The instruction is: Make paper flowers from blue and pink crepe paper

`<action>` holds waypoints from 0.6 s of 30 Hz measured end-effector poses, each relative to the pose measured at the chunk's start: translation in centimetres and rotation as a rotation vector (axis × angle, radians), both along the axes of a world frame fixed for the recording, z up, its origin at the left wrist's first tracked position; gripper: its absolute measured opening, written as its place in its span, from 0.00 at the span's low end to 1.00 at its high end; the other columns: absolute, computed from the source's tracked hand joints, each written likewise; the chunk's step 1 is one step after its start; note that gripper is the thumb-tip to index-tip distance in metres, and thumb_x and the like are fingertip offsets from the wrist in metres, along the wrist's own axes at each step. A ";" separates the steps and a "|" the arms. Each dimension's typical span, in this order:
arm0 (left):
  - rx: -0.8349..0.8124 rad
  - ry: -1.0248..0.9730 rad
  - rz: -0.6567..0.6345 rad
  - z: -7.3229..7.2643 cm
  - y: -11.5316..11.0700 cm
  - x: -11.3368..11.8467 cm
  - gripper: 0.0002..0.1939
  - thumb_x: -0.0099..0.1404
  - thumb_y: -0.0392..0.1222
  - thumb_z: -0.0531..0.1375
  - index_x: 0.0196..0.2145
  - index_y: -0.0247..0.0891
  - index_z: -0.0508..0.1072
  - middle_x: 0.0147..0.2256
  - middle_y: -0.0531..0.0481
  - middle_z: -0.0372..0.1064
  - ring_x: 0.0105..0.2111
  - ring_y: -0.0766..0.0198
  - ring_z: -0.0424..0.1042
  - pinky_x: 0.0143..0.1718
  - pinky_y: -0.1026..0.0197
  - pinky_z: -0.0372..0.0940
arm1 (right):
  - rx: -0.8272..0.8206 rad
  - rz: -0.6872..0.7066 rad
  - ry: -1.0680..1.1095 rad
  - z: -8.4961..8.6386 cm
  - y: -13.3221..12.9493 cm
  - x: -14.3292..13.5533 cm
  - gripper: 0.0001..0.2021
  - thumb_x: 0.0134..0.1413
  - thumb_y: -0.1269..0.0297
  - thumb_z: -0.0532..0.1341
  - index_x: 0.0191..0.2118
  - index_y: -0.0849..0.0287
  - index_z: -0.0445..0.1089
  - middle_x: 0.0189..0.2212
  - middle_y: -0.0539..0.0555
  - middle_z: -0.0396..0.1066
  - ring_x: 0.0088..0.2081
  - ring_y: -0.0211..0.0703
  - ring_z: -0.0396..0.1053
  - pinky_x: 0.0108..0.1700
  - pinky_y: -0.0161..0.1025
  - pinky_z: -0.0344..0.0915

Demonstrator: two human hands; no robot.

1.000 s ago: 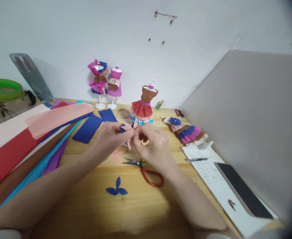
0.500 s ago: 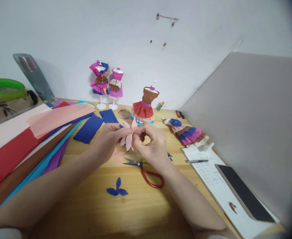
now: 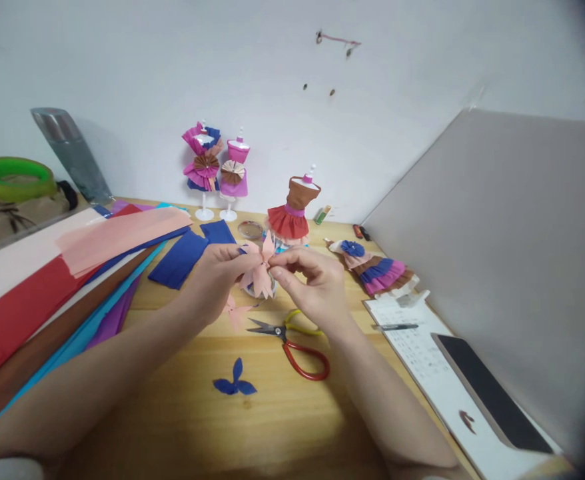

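Above the middle of the table, a pink paper flower (image 3: 261,275) with pointed petals is held up between both hands. My left hand (image 3: 221,270) is closed, pinching the flower from its left side, with a bit of blue showing by the fingertips. The thumb and forefinger of my right hand (image 3: 317,277) pinch at the flower's right side near its centre. Below lies a loose pink petal piece (image 3: 236,313). Scissors (image 3: 278,331) with one red and one yellow handle rest under my right hand. Closer in is a blue three-petal paper piece (image 3: 235,382).
Crepe paper sheets (image 3: 37,313) in several colours cover the left side, near blue strips (image 3: 178,260). Dressed mini mannequins (image 3: 295,207) stand at the back. A doll dress (image 3: 377,270), a pen (image 3: 397,327) and a phone (image 3: 490,393) lie right. A bottle (image 3: 72,157) stands back left.
My right hand has shifted slightly right and opened its grip posture a little, uncovering the scissors' yellow handle. The pink flower has turned slightly; my left hand keeps hold of it.
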State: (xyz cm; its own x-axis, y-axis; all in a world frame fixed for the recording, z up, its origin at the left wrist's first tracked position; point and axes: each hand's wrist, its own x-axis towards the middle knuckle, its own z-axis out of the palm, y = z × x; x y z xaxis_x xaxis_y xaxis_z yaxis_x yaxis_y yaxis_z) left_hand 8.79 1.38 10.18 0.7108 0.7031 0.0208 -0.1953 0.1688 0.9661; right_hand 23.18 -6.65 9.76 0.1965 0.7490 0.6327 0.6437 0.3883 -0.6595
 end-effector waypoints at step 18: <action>0.122 0.011 0.035 -0.4 -0.2 0.3 0.17 0.59 0.40 0.59 0.14 0.35 0.69 0.16 0.53 0.64 0.19 0.70 0.61 0.24 0.66 0.58 | -0.147 -0.067 0.175 -0.2 0.1 -1.2 0.07 0.49 0.65 0.61 0.23 0.58 0.66 0.19 0.48 0.67 0.20 0.34 0.60 0.23 0.33 0.57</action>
